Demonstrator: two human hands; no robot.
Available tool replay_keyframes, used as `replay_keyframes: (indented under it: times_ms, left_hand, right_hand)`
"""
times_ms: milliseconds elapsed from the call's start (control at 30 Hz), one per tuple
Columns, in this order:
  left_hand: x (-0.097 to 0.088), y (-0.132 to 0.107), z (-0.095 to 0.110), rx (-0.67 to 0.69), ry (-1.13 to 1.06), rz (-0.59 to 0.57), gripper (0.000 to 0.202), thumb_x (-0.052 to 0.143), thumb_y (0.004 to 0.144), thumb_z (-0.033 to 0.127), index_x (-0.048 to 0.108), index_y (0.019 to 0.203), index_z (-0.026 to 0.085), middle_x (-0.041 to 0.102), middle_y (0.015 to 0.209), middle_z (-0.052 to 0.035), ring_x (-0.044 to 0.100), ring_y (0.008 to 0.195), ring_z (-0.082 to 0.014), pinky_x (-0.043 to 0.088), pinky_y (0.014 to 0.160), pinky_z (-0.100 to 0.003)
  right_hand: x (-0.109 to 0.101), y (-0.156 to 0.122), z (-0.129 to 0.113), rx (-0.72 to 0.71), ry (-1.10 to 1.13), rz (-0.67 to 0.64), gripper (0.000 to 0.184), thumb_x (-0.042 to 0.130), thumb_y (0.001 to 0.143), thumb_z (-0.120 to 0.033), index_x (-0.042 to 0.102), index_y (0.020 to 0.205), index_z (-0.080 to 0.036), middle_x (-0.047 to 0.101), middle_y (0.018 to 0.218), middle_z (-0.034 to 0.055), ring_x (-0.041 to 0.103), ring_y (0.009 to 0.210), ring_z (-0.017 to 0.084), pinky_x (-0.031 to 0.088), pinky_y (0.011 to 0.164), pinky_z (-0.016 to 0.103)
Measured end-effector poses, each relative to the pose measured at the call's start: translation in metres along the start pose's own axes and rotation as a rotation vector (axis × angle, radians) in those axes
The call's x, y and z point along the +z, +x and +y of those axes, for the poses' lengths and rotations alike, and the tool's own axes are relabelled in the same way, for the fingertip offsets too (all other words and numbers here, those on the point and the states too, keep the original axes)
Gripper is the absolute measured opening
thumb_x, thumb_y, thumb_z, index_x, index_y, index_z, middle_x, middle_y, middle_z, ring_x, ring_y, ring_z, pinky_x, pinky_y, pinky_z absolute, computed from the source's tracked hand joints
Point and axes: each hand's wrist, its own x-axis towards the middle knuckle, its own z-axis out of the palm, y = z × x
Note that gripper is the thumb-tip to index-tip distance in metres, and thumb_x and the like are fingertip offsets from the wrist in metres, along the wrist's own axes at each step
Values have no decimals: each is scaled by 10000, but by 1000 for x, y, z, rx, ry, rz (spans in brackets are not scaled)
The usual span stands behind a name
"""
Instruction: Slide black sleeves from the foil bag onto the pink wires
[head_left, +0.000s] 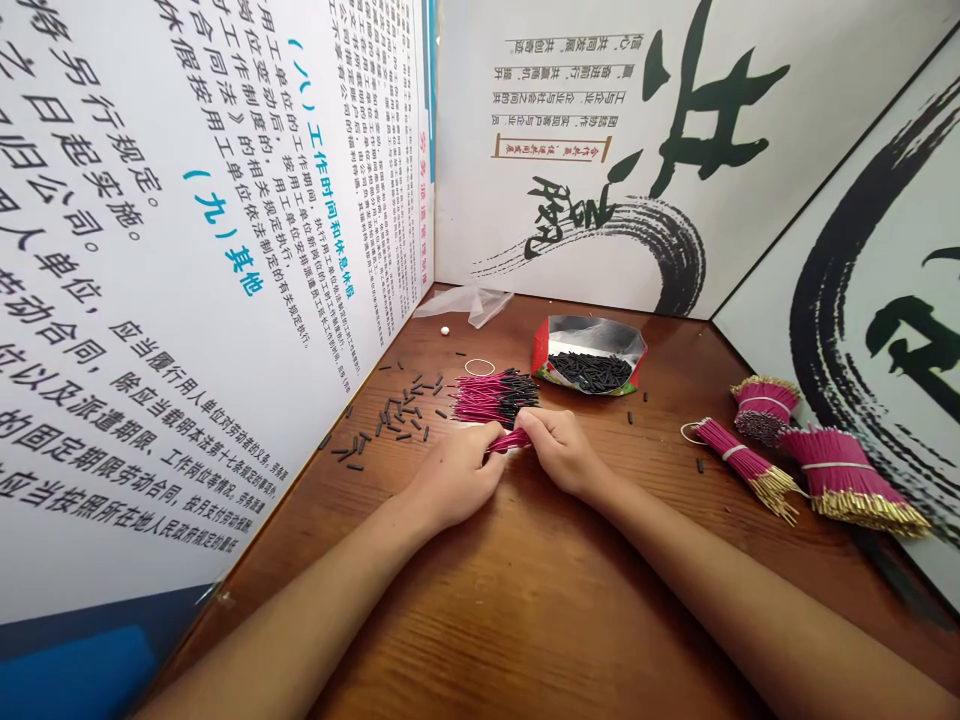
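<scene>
Between my two hands is a small bunch of magenta wires (513,440), held low over the table. My left hand (459,470) has its fingers closed round the left end. The right end is pinched by my right hand (556,448), whose fingers hide part of it. Just beyond lies a pile of magenta wires with black sleeves (495,397) on their right ends. Loose black sleeves (401,410) are scattered left of that pile. An opened packet (589,355), silvery inside with a red edge, holds many more black sleeves behind my right hand.
At the right lie banded bundles of magenta wires (844,475) with gold-coloured ends. A thin pale rubber band (480,367) and a clear plastic bag (469,303) are at the back. Printed panels (570,220) enclose the wooden table (480,610) on the left, back and right.
</scene>
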Motion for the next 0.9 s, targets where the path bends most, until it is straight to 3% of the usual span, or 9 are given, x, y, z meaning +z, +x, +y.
replay_keyframes:
  times_ms: [233, 467, 700, 900]
  left_hand:
    - [-1, 0, 0, 5, -27, -23, 185, 440, 866, 164, 615, 912, 204, 694, 897, -50, 613, 846, -197, 453, 788, -306]
    - [0, -1, -3, 6, -67, -5, 111, 459, 836, 158, 555, 876, 195, 672, 909, -42, 588, 812, -182, 443, 736, -297]
    - [4, 1, -3, 30, -320, 41, 172, 498, 824, 149, 582, 968, 191, 675, 931, -20, 609, 840, -161, 463, 766, -280]
    - [3, 1, -4, 15, -347, 38, 206, 501, 860, 183, 626, 1023, 197, 696, 916, -24, 644, 886, -170, 498, 813, -291]
  right_hand:
    - [0, -3, -2, -80, -112, -59, 443, 368, 981, -433, 359, 597, -212, 421, 558, -33, 361, 552, 108, 233, 559, 269]
    - [-2, -3, -4, -158, -247, -65, 385, 429, 947, -321, 419, 581, -202, 477, 550, -24, 385, 546, 109, 248, 570, 269]
    - [-2, -3, -1, -71, -197, 15, 344, 452, 880, -284, 382, 552, -206, 409, 505, -43, 346, 507, 96, 220, 525, 262]
    - [-2, -2, -2, -49, -185, 28, 327, 452, 898, -324, 418, 595, -205, 412, 542, -41, 340, 534, 101, 233, 542, 264]
